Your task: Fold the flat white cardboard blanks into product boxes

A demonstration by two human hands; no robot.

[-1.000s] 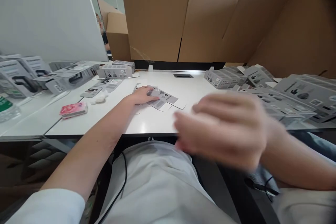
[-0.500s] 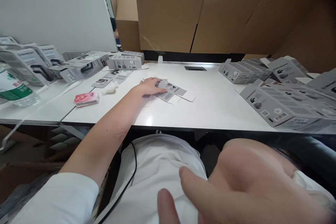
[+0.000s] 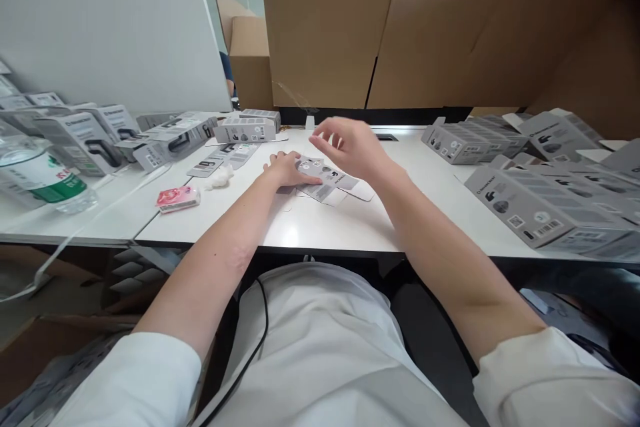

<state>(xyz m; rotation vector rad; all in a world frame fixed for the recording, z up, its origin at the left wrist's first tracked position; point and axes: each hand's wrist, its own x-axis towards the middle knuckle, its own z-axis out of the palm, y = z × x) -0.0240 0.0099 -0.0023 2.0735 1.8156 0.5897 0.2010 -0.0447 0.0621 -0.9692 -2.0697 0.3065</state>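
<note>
Flat, unfolded grey printed cartons (image 3: 327, 180) lie on the white table (image 3: 345, 230) in front of me. My left hand (image 3: 289, 170) rests on their left side, thumb stretched across the printed face and fingers spread. Above the cartons' right side hovers my right hand (image 3: 350, 145), its fingers loosely curled and apart, with nothing visible in it. Its wrist and forearm cover the table behind. Further left lies another flattened carton (image 3: 225, 159).
Folded grey boxes (image 3: 545, 203) crowd the right side, and more boxes (image 3: 80, 137) stand at the left. A water bottle (image 3: 45, 177), a pink tissue pack (image 3: 177, 199) and a crumpled tissue (image 3: 219, 177) sit on the left. Large brown cardboard (image 3: 330, 27) rises behind.
My right hand has moved from low near my body, close to the camera, up and forward over the flat cartons. My left hand stays on them. The view has shifted slightly.
</note>
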